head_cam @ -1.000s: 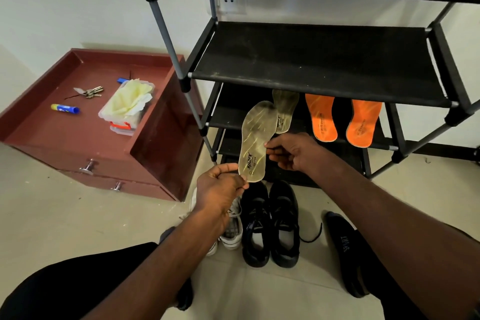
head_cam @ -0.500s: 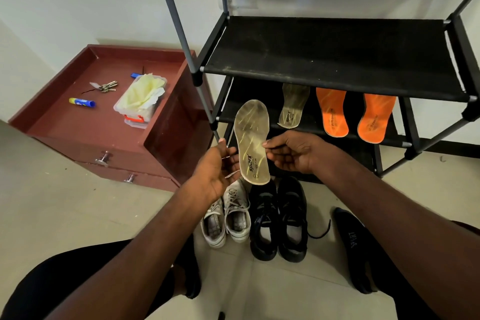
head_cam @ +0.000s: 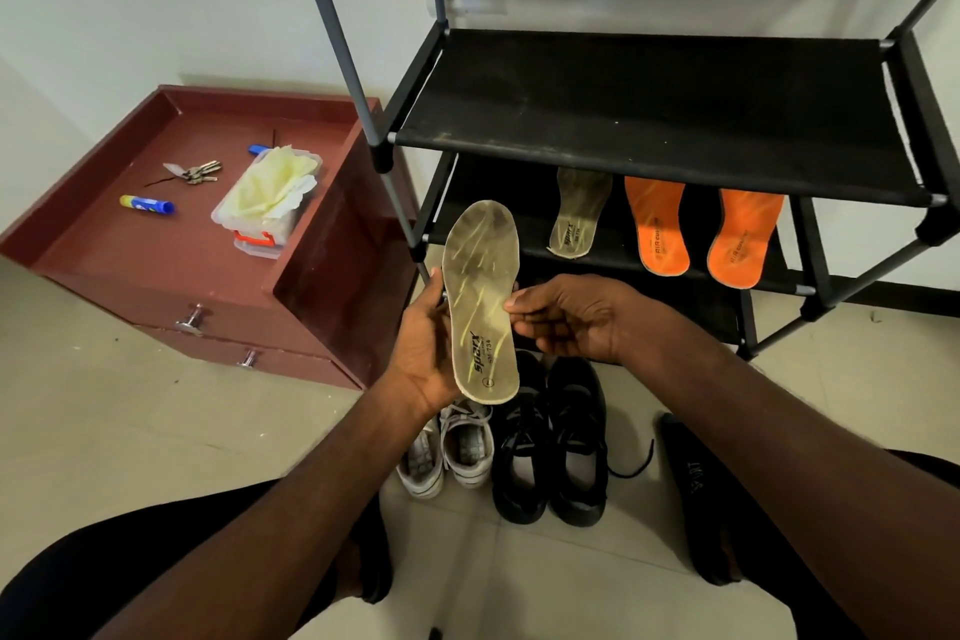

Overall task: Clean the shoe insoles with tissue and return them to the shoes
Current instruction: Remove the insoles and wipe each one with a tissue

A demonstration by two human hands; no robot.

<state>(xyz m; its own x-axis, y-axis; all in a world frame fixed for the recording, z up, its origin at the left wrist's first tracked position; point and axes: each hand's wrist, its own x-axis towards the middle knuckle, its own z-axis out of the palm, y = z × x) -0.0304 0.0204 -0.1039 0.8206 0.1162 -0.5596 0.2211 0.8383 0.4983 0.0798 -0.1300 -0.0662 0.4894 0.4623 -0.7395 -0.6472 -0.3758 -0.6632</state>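
We've got the insole [head_cam: 483, 301] upright, left hand [head_cam: 423, 343] gripping its edge, right hand [head_cam: 566, 317] pinching the other, tissue box [head_cam: 267, 203] off left.

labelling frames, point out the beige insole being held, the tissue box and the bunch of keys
beige insole [head_cam: 482, 296], head view, middle of its printed face
tissue box [head_cam: 260, 224], head view, clear front wall
bunch of keys [head_cam: 196, 172], head view, the cluster of keys

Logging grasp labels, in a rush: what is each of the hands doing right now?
Left hand: holds the worn beige foam insole by its left edge.
Right hand: pinches the same insole's right edge.
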